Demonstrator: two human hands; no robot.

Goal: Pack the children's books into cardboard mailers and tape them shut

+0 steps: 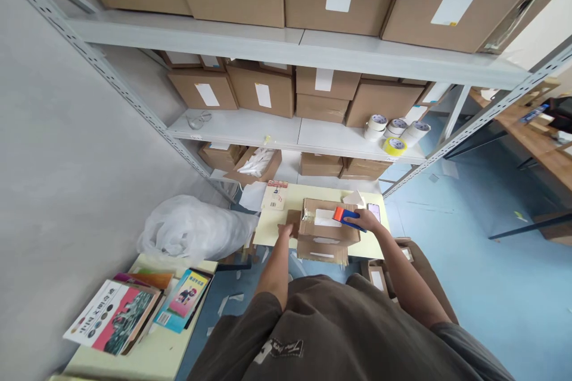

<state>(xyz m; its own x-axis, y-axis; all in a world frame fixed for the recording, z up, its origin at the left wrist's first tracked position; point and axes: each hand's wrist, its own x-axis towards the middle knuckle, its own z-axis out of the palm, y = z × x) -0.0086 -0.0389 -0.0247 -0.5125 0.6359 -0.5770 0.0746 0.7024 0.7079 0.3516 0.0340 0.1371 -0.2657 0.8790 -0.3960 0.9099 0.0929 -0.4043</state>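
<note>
A small cardboard box stands on the pale yellow table, with a white label on its top and one flap hanging at the near side. At the box's left end, my left hand grips a side flap; part of its fingers is hidden. My right hand is closed round the handle of a blue and orange tape dispenser, held over the right part of the box top. Whether the dispenser touches the cardboard I cannot tell.
Behind the table, a metal shelf holds cardboard boxes and several tape rolls. A phone and a booklet lie on the table. To the left are a wrapped plastic bundle and a side table with books.
</note>
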